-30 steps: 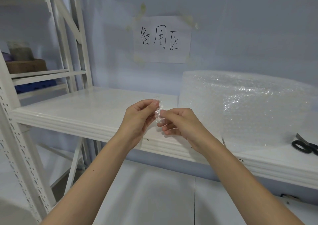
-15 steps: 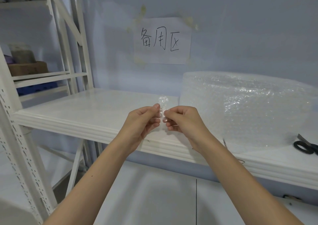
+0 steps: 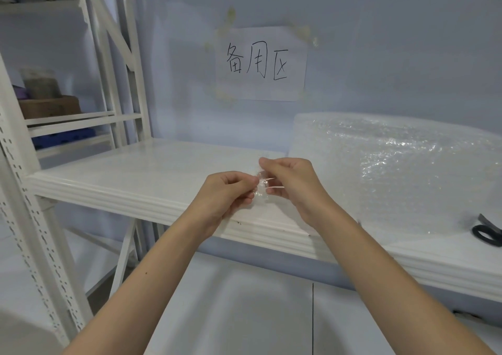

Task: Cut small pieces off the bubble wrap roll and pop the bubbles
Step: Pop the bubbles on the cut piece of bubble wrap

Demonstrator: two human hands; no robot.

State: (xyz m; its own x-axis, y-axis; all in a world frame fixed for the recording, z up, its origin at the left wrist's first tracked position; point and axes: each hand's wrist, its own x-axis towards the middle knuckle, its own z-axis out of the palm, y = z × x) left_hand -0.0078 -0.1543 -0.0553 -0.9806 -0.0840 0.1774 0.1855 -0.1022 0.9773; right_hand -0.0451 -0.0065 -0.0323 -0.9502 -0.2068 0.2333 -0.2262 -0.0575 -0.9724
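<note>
Since half a second ago the right hand [image 3: 292, 185] has risen a little above the left hand [image 3: 226, 195], and the small bubble wrap piece [image 3: 262, 185] now sits lower between them, with little of it standing clear above the fingers. Both hands pinch that piece, thumb against forefinger, the other fingers curled in: the left takes its left edge, the right its upper right edge. The scrap is clear and crumpled; its long axis runs roughly up and down, tilted slightly, though its lower end is hard to make out against the white shelf [image 3: 130, 180]. It is held in the air above the shelf's front part, touching nothing but the fingers.

To the right the bubble wrap roll [image 3: 407, 170] lies on the shelf with its long axis running left to right along the wall, its left end just behind the right hand. Black scissors [image 3: 486, 232] lie near the shelf's front edge at far right. Left of the hands the shelf top is bare as far as the rack uprights [image 3: 108, 64].
</note>
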